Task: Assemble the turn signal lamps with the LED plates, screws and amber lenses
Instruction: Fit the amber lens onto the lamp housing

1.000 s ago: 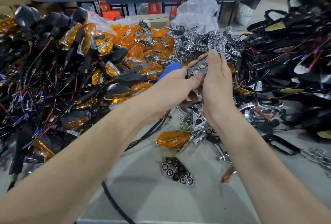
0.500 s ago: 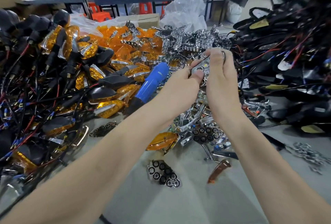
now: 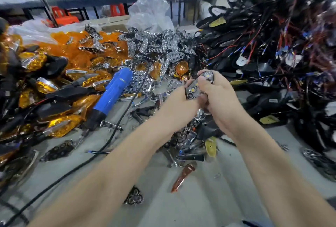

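holding one turn signal lamp (image 3: pixel 190 93) in mid-air above the tabletop (image 3: pixel 200 199), just this side of the chrome heap. grasping its near end with the left hand (image 3: pixel 179 100), fingertips at the rim. wrapping its far end with the right hand (image 3: pixel 221 99), thumb laid across the led plate (image 3: pixel 207 75) seated in the black shell.

against a second ago: brought lower and nearer the body, away from the pile of loose chrome plates (image 3: pixel 154 45). turned face-up, pale leds showing. moved the right thumb onto the plate, where fingers arched over the top before. no contact by either hand with the blue screwdriver (image 3: pixel 112 94), lying on the tabletop against the finished lamps (image 3: pixel 54 103).

probably means pressing the plate home in the shell, with fastening not yet done; cannot tell whether any screw sits in it. likely next: fetch a screw, take up the screwdriver, then pick an amber lens from the orange heap (image 3: pixel 78 52). worth guarding against a skewed plate under the thumb. nothing to fear from the wired black shells (image 3: pixel 272 45), well apart on the right.
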{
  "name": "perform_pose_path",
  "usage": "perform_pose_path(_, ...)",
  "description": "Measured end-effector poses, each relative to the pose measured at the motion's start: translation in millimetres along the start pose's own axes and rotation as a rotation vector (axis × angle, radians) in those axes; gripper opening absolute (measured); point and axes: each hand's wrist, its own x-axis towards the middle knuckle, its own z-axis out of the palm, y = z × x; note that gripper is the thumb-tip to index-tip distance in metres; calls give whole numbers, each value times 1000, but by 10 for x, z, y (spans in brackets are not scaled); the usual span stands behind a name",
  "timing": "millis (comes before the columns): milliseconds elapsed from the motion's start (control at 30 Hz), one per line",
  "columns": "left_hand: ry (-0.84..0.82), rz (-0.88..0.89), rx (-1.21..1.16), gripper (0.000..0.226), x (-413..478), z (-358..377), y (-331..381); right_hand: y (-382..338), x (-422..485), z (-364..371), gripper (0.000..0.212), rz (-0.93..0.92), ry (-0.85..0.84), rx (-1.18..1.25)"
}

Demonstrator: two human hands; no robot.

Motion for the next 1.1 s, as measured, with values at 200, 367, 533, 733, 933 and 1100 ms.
perform_pose_path(200, 9, 9, 38, 43, 156, 262, -29, 21, -80, -41, 19, -15, 145, 40)
perform_pose_path(367, -50, 109, 78, 26, 151, 206, -35, 119, -122, -46, 14, -95, 245, 52)
perform_pose_path(533, -132, 137, 224, 17, 74, -16, -31, 206, -82, 43, 18, 7, 179, 396)
perform_pose_path(733, -155, 97, 457, 34, -43, -422, -244, 263, 37, 12, 17, 100, 189, 737)
perform_pose_path(933, -124, 106, 703, 31, 5, -643, -584, 232, 109, -36, 23, 91, 203, 872)
perform_pose_path(1100, -335, 98, 780, 82, 48, -604, -587, 213, 139, -14, 25, 72, 200, 837)
